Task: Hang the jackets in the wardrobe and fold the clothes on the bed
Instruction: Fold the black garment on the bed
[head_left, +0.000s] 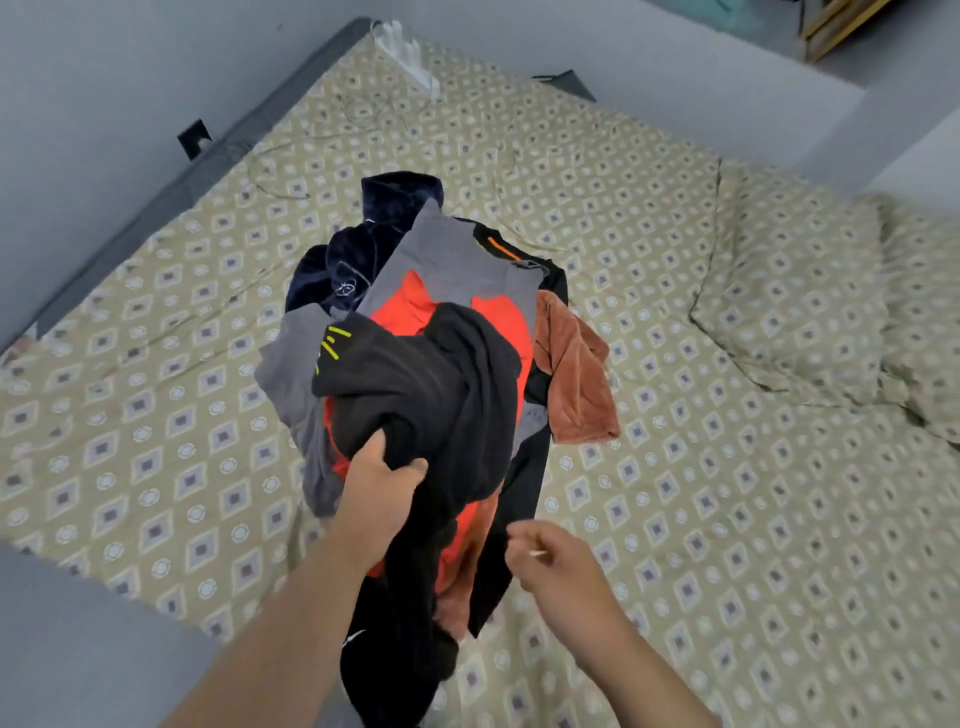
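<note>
— Where do we have our left hand (384, 475)?

— It is curled tight into a bunch of the black garment (447, 384), thumb on top and fingers buried in the cloth. That garment drapes over the other clothes just beyond the hand and trails down past our wrist toward us.

— And our right hand (553, 558)?

— It is just right of the left one and nearer to us, beside the black cloth's hanging edge. Its fingers are curled in with the tips drawn together, and a thin pale sliver shows at them. We cannot tell whether they pinch the cloth, the sliver, or nothing.

— What do we see under the black garment?

— A grey and orange jacket (457, 260) spreads beyond the left hand's knuckles and off to its left. Farther beyond lies a navy velvet garment (358, 249). To the right of the left hand, and beyond the right one, a rust-brown garment (574, 374) sticks out from under the jacket.

— Is all of it on the bed (156, 202)?

— Yes. The clothes sit on the patterned sheet (701, 519), which runs out on both sides of our hands. A pillow (800, 312) in the same print lies well off to the right of the right hand.
</note>
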